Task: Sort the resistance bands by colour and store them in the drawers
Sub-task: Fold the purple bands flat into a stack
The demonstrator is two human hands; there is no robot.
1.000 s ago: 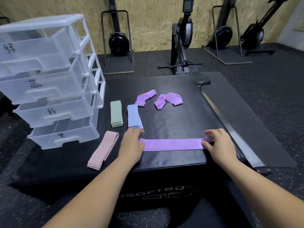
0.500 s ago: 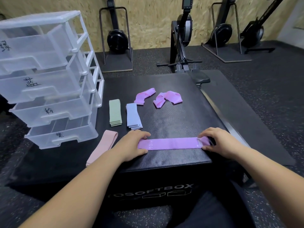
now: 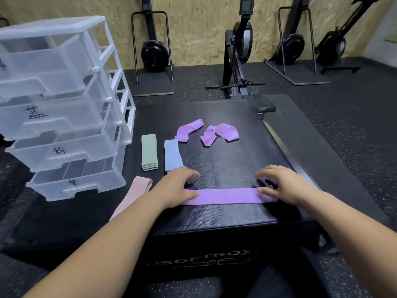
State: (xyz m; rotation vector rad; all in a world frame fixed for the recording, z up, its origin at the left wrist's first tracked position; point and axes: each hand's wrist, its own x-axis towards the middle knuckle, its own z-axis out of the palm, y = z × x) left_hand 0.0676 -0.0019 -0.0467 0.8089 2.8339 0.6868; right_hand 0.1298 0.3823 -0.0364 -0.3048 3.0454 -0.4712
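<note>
The purple band lies flat on the surface, its ends pinned under the left hand and right hand, both open-palmed, gripping nothing. Fold it well: keep one end pressed, bring the other across, edges aligned

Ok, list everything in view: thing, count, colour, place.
Flat purple resistance band: 1, purple, box front edge, under both hands.
Crumpled purple bands: 2, purple, box centre back.
Folded green bands: 1 stack, green, beside drawers.
Folded blue bands: 1 stack, blue, right of green.
Pink band: 1, pink, front left.
Plastic drawer unit: 1, clear white, four labelled drawers, left.
Black padded box: 1, black.
Rowing machines: several, black, along wall.
Left hand, right hand: pressing the band's ends.
</note>
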